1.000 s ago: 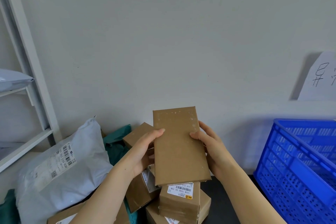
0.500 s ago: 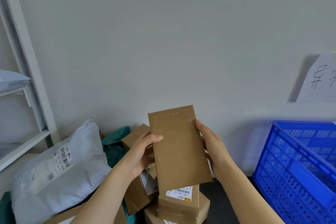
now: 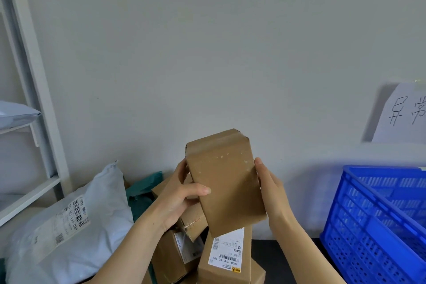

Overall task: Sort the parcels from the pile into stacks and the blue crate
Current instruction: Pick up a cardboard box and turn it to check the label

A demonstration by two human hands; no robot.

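Left hand (image 3: 177,200), right hand (image 3: 272,189) gripping brown box (image 3: 226,187) above pile (image 3: 228,258), grey mailer (image 3: 76,226) left, blue crate (image 3: 380,226) right

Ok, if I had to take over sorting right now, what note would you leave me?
Hands: the left hand grips the box, thumb across its front. The right hand holds its right edge.
Where: the box is lifted above the pile, tilted, and no label shows on the side facing us. The crate is to the right, and no parcel shows in the part in view.
Done: no sorted stacks are in view, so I can't tell.
Left: place this box, then the pile's other boxes, the grey bag and the green bag.
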